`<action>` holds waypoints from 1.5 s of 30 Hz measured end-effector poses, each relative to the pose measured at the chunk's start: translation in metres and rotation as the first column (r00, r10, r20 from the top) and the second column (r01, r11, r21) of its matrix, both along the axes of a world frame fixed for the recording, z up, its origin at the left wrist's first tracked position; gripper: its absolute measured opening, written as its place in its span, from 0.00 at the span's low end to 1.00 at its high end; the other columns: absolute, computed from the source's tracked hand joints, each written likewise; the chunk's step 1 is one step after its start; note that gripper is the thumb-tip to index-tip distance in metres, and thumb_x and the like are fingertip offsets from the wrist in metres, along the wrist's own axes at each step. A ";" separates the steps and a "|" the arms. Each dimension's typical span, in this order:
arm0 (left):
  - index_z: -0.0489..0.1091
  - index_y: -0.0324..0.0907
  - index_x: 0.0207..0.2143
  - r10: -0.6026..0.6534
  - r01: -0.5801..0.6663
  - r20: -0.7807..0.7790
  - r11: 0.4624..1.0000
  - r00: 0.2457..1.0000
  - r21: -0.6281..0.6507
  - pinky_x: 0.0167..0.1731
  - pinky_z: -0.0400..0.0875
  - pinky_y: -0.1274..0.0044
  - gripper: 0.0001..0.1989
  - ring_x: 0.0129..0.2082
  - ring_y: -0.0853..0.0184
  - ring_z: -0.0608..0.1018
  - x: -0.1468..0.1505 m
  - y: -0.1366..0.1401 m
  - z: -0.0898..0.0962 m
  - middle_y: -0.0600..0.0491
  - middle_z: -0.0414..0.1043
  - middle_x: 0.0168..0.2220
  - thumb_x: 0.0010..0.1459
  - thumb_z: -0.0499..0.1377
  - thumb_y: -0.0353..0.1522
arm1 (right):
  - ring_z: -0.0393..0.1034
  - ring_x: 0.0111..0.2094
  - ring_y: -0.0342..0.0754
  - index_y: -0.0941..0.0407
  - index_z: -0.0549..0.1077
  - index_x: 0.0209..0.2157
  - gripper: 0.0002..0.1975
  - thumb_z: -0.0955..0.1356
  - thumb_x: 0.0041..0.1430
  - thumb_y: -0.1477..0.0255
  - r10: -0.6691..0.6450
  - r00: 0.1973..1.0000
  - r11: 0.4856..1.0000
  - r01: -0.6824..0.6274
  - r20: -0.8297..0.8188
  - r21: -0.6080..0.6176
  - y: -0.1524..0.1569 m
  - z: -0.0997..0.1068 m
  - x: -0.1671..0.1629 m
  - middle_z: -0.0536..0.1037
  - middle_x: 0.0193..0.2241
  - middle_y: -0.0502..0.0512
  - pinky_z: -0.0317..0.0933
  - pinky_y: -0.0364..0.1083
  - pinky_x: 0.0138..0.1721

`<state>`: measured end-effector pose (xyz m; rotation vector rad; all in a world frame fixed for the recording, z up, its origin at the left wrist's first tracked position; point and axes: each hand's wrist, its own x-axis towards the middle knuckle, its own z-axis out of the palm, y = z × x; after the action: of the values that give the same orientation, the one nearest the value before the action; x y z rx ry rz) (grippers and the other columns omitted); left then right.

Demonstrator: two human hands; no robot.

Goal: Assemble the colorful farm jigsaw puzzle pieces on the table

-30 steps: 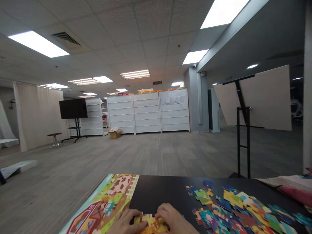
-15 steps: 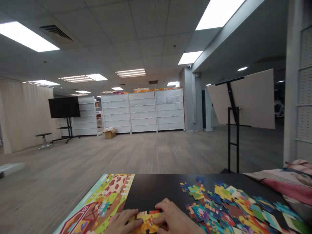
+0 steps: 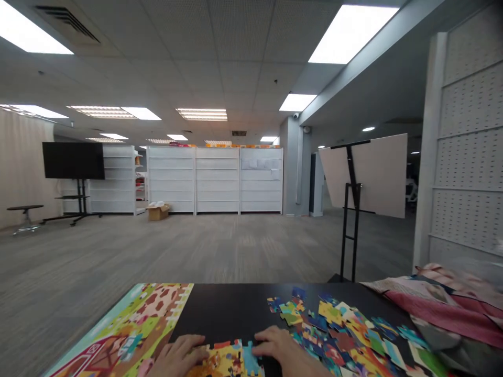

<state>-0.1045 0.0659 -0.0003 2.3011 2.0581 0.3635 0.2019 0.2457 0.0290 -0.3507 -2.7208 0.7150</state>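
Head view, worktop: a black worktop (image 3: 236, 309) fills the bottom of the view, with open floor beyond its far edge.
Left hand: the left hand (image 3: 176, 356) lies flat at the near edge of the worktop, fingers spread and pressing on the left end of a joined puzzle section (image 3: 226, 361); its grip is apart, closed on nothing.
Right hand: the right hand (image 3: 281, 351) rests just right of the same section, fingertips on its right edge; whether it pinches a piece I cannot tell.
Joined puzzle section: yellow, orange and blue, flat on the worktop between the two hands, touching both.
Assembled puzzle part: a larger finished area (image 3: 129, 330) with a barn and cow-patch pattern lies on the worktop left of the joined section.
Loose pieces: a scattered heap of coloured loose pieces (image 3: 338, 335) lies on the worktop right of the right hand, in no tray or box.
Cloth: a pink patterned cloth (image 3: 440, 298) lies right of the loose pieces.
Cardboard box: an open cardboard box (image 3: 158, 211) stands on the floor far beyond the worktop; its contents cannot be made out.
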 end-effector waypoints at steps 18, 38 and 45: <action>0.64 0.60 0.61 -0.230 0.233 0.059 0.972 0.971 -0.034 0.61 0.65 0.63 0.22 0.63 0.53 0.70 0.057 0.017 0.028 0.56 0.64 0.66 0.67 0.57 0.49 | 0.70 0.47 0.50 0.52 0.81 0.41 0.16 0.73 0.48 0.74 -0.122 0.992 0.989 0.121 -0.008 -0.079 -0.011 0.021 0.001 0.76 0.45 0.54 0.63 0.46 0.50; 0.77 0.52 0.40 -0.022 0.035 0.241 0.998 0.970 -0.048 0.51 0.63 0.69 0.11 0.47 0.63 0.73 0.092 0.029 0.063 0.56 0.71 0.45 0.60 0.59 0.27 | 0.69 0.50 0.51 0.53 0.78 0.46 0.17 0.68 0.55 0.78 -0.096 0.995 0.995 0.097 -0.041 0.028 -0.023 0.029 0.005 0.75 0.47 0.55 0.62 0.48 0.54; 0.77 0.55 0.41 -0.049 0.049 0.257 0.999 0.965 0.006 0.50 0.67 0.70 0.12 0.48 0.63 0.74 0.085 0.030 0.043 0.56 0.72 0.47 0.64 0.55 0.30 | 0.72 0.47 0.51 0.57 0.76 0.44 0.16 0.62 0.58 0.82 -0.226 0.964 0.972 0.233 -0.141 0.034 -0.008 0.030 0.014 0.79 0.42 0.57 0.64 0.48 0.52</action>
<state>-0.0198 0.0956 0.0431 2.1659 1.8733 0.6234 0.2163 0.2379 0.0592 -0.5727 -2.5114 0.5822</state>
